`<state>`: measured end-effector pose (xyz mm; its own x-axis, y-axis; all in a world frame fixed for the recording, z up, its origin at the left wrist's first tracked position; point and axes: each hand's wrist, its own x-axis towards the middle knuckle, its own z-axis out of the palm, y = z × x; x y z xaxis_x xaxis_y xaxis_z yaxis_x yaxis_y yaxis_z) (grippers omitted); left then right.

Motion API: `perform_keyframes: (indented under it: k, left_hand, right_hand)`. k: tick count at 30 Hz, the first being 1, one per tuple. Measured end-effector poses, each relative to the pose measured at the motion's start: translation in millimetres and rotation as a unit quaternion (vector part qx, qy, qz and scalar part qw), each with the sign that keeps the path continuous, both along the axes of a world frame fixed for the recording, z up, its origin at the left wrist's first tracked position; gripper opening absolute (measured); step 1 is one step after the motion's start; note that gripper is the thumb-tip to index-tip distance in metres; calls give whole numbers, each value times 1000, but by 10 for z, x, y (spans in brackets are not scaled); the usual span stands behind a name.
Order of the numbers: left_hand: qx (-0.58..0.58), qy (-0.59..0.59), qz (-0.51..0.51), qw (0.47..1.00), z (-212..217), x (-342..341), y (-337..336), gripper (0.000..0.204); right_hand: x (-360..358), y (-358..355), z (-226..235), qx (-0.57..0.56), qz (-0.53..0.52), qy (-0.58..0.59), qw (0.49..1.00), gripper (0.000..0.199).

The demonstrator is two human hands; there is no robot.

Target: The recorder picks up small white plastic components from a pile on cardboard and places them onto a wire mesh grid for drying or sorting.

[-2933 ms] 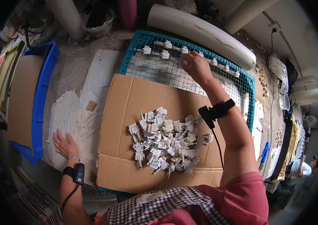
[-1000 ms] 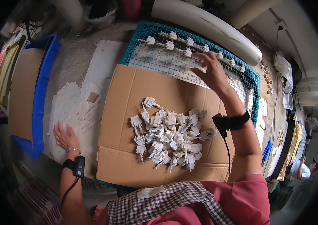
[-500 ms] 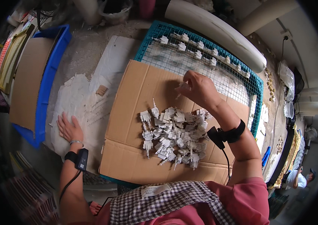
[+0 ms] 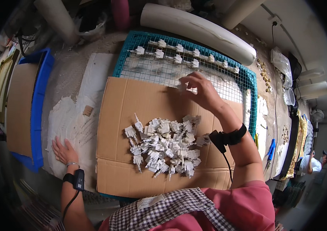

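My left hand lies flat, fingers spread, on the white-coated part of the worktop, holding nothing. In a pinch between thumb and fingers, my right hand has a small white cast piece, partly hidden, over the far edge of the cardboard sheet. A heap of small white cast pieces, blocky with thin pointed stems, lies on the cardboard below that hand. Beyond it, a teal-framed mesh tray is partly covered by the cardboard. Similar white pieces stand on its grid in two rows.
A long white roll lies behind the tray. On the left stands a blue crate with a cardboard panel. Blue-handled pliers lie at the right. Farther right, another person is in the background.
My right hand has moved away from the heap toward the mesh tray, still pinching the white piece. My left hand stays flat on the worktop. The whole view has shifted.
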<state>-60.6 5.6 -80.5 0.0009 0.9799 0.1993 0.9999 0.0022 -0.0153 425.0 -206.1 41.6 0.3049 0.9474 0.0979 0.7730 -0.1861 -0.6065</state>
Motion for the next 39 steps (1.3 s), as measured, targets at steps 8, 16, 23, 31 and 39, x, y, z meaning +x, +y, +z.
perform_keyframes:
  k: [8, 16, 23, 31, 39]
  left_hand:
    - [1, 9, 0, 1000, 27, 18, -3, 48]
    - [-1, 10, -14, 1000, -13, -47, 5, 50]
    - [3, 3, -17, 1000, -3, -80, 9, 50]
    - [9, 5, -23, 1000, -44, -51, 41, 51]
    - [3, 2, -9, 1000, -22, 8, 30, 50]
  right_hand:
    - [901, -337, -141, 32, -177, -129, 975, 26]
    - [903, -348, -208, 6, -167, -126, 978, 28]
    - [377, -472, 254, -122, -7, 40, 992, 42]
    - [-125, -820, 204, -176, 28, 108, 978, 33]
    - [-112, -892, 185, -115, -64, 34, 991, 31]
